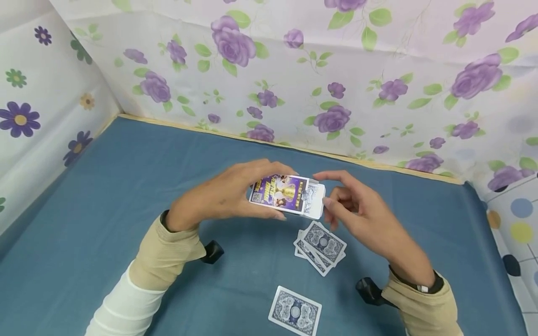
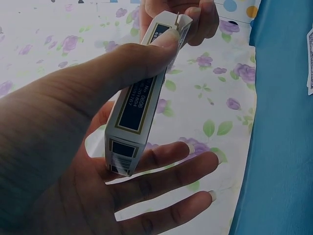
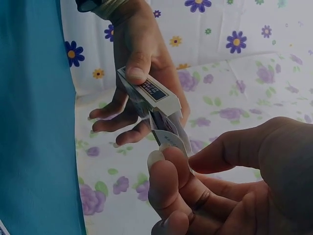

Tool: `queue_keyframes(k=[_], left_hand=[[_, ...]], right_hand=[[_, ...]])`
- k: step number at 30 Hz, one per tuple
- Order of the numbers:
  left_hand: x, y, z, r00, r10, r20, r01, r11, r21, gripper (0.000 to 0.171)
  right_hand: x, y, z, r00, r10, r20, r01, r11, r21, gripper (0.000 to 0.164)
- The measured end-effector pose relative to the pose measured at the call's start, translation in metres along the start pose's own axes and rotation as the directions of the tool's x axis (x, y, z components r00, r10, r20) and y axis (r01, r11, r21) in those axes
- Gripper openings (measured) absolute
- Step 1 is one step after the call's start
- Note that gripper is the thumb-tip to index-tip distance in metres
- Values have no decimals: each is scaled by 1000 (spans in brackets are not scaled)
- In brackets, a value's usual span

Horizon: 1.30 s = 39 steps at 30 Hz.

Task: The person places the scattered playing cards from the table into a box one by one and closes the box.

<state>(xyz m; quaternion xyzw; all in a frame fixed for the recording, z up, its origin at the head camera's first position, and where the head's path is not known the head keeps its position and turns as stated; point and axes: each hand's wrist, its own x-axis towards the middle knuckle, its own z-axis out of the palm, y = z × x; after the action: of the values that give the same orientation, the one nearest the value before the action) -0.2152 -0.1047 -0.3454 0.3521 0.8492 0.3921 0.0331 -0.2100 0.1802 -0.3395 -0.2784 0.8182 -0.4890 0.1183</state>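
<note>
My left hand [image 1: 229, 193] holds a playing-card box [image 1: 279, 192] above the table, thumb along one narrow side and fingers on the other. A purple and yellow picture with a trophy covers the face of the box. In the left wrist view, dark printed panels mark the box's side [image 2: 139, 105], and the other fingers spread out beneath it. The end of the box toward my right hand [image 1: 363, 207] is open, its white flap [image 1: 318, 201] sticking out. My right thumb and fingertips pinch this flap, seen up close in the right wrist view.
Several playing cards [image 1: 323, 241] lie face down in an overlapping pile below the right hand. One more face-down card [image 1: 295, 311] lies nearer the front. The table has a blue cloth [image 1: 126, 186]; a flowered sheet [image 1: 269, 84] rises behind it.
</note>
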Motion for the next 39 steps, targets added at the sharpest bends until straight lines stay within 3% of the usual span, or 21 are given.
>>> queue_keyframes(k=[12,27,39], left_hand=[[3,0,8,1000,6,16,-7,999,45,64],[3,-2,11,1000,5,18,-6,998,56,67],[1,-1,3,1000,4,-5,-3,999,38,65]], right_hand=[[0,3,10,999,45,1,-45,999,-11,40],[2,1,15,999,-5,-41,7,999,40,38],[2,1,15,990,6,-141,-21,994,-109,37]])
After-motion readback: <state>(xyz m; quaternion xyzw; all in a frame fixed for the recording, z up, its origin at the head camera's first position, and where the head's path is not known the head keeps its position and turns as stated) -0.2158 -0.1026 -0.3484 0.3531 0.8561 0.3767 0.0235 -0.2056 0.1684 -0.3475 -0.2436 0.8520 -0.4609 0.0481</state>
